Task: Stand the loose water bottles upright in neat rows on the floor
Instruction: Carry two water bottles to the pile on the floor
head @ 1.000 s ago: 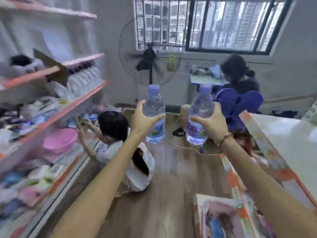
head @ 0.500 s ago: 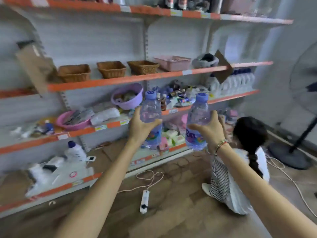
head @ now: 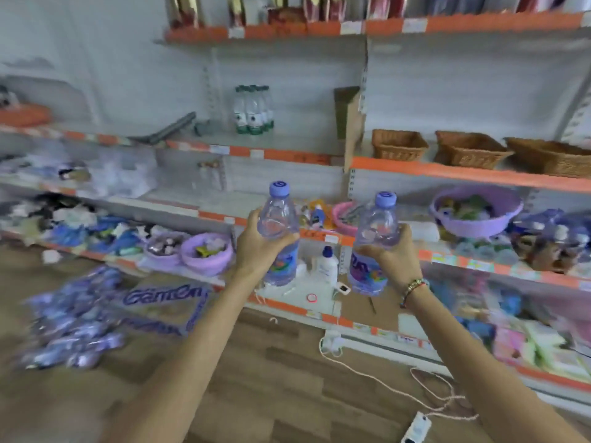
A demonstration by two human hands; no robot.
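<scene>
Left hand [head: 256,247] grips one water bottle [head: 279,231] upright, right hand [head: 395,254] grips another bottle [head: 374,244], both raised side by side before the shelves [head: 447,174]; blurred loose bottles [head: 70,318] lie lower left on the floor [head: 271,378].

Floor bottle pile [head: 68,318] at left blurred; count unclear.
</scene>
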